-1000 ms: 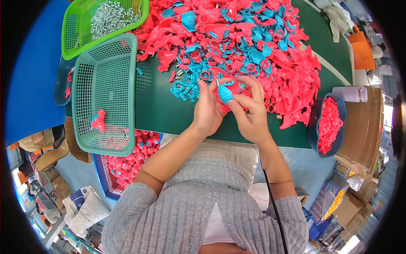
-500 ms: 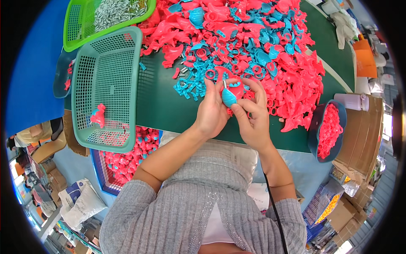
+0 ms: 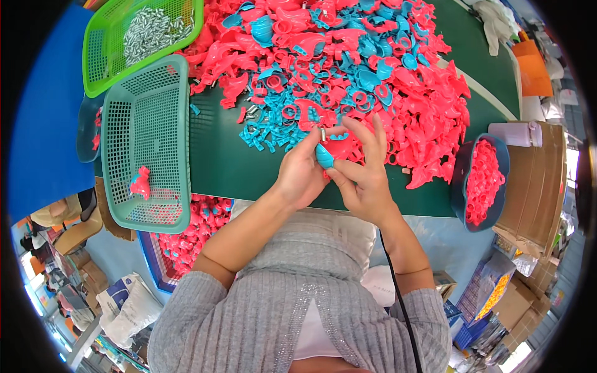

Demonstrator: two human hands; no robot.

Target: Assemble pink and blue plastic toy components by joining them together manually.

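Observation:
In front of my body, above the near edge of the table, I hold a pink plastic toy part [image 3: 341,148] fitted with a blue curved, oval piece [image 3: 324,156]. A small silvery metal cylinder [image 3: 323,133] stands at its upper end beside my left fingertips. My left hand [image 3: 297,174] is closed around the left side of the part. The thumb and a bent finger of my right hand [image 3: 364,183] pinch near the lower tip of the blue piece, while its other fingers stretch upward. My fingers hide some of the part.
Beyond my hands lies a heap of pink and blue plastic pieces [image 3: 367,68]. On the left are a teal basket [image 3: 182,124] containing one pink-blue part and a green basket [image 3: 198,31] of metal cylinders. A dark tub [image 3: 460,193] of pink rings sits at right.
Both hands and the held part have shifted slightly left and nearer to me. My right fingers have spread further upward. The whole view has shifted a little.

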